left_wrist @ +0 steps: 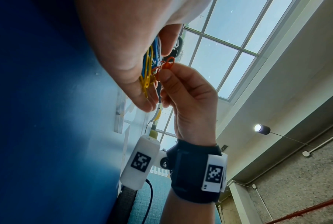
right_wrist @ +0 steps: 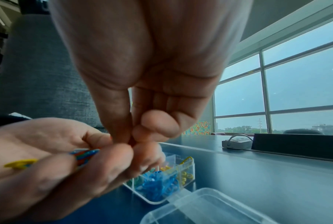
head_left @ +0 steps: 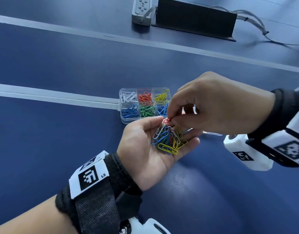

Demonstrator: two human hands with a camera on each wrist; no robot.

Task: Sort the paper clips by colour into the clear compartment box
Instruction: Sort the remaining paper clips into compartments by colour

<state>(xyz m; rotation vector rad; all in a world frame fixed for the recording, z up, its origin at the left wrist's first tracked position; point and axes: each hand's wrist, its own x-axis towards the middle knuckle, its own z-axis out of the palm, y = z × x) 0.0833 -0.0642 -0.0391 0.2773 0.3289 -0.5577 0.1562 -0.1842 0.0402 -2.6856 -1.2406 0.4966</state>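
My left hand (head_left: 145, 142) is held palm up above the blue table, carrying a loose pile of mixed paper clips (head_left: 169, 141) in yellow, blue, green, red and white. My right hand (head_left: 172, 118) reaches down from the right, its thumb and forefinger pinching a red clip (head_left: 168, 120) at the top of the pile. The red clip (left_wrist: 168, 64) shows in the left wrist view between the fingertips. Just behind the hands stands the clear compartment box (head_left: 121, 105). Its six cells hold white, red and yellow clips at the back, and blue, green and blue clips in front.
The box's clear lid (right_wrist: 205, 209) lies open on the table to the right, under my right hand. A white power strip (head_left: 142, 9) and a black cable housing (head_left: 194, 19) with cables sit at the far edge. White strips cross the table.
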